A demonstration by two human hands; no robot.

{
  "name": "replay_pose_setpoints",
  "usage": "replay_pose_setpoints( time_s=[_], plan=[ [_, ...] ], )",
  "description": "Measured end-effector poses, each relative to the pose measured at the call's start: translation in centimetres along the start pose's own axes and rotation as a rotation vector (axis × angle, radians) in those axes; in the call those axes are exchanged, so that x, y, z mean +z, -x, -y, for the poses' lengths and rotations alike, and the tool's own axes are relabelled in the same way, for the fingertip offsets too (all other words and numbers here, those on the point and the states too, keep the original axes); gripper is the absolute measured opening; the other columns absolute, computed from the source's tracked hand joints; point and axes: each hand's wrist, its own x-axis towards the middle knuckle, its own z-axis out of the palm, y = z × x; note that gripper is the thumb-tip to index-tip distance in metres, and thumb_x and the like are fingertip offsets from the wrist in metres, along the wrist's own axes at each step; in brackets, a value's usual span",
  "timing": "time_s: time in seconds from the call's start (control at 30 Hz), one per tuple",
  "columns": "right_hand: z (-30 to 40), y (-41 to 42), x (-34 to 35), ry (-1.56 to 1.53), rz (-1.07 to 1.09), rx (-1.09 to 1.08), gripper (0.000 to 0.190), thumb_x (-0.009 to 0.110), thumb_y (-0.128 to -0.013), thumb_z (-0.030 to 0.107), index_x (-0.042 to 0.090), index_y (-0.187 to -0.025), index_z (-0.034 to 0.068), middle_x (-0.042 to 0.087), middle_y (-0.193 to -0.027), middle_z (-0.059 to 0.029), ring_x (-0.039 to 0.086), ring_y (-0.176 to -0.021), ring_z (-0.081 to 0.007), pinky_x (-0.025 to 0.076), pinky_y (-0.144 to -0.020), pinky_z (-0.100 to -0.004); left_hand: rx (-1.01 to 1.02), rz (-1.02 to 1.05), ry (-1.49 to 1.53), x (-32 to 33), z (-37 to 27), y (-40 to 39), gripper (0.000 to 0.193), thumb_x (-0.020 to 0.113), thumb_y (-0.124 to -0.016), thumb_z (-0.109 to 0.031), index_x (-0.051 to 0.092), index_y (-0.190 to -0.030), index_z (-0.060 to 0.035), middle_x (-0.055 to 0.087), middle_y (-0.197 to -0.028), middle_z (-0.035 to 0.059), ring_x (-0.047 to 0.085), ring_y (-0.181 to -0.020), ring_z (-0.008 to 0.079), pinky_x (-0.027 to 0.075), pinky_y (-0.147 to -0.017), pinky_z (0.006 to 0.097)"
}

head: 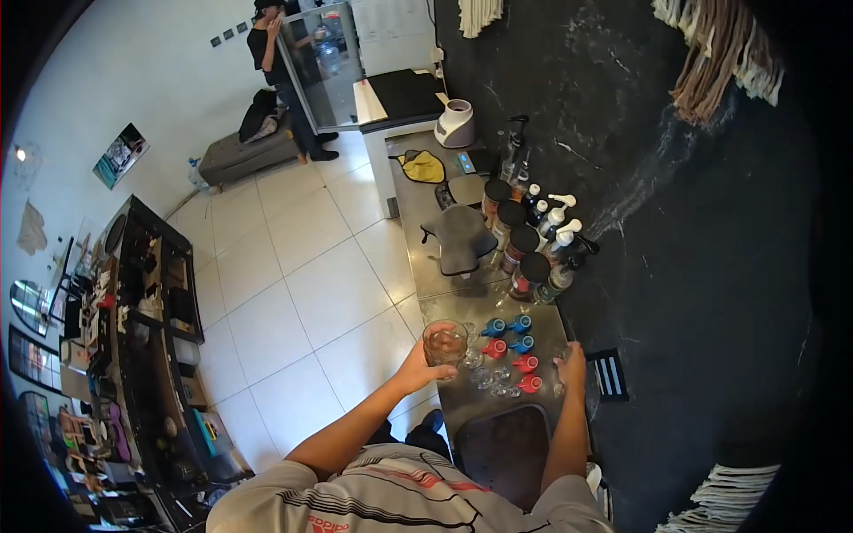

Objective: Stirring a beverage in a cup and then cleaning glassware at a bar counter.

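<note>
My left hand (420,372) is wrapped around a clear drinking glass (445,341) above the counter's front edge. My right hand (571,365) is at the counter's wall side, beside what looks like clear glassware (558,383). Its grip there is too small to make out. Between my hands stand three blue cups (521,324) and three red cups (526,363). Several small clear glasses (490,380) sit on the metal counter (460,413), nearer my left side.
A dark recessed sink or tray (503,453) lies close to my body. Farther along stand black-lidded jars (523,243), pump bottles (563,233), a grey folded cloth-like item (461,233) and a yellow cloth (423,166). Another person (270,60) stands by an open glass door (323,73).
</note>
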Motion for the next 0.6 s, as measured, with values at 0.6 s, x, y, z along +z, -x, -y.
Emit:
replay_pose_setpoints(
  time_s=[0.6],
  plan=[
    [17.8,8.8,-6.9,-1.746,0.243,-0.277,0.077,0.081,-0.092,0.03,0.042,-0.155,0.007,0.06,-0.138,-0.0126,0.06,-0.124,-0.0232,0.049,-0.105,-0.0365,0.022,0.051,0.003,-2.6,-0.8,2.5,0.083,0.087,-0.081,-0.016,0.041,-0.15,-0.0119,0.061,-0.126,0.0057,0.058,-0.124,0.0195,0.047,-0.107,0.036]
  ],
)
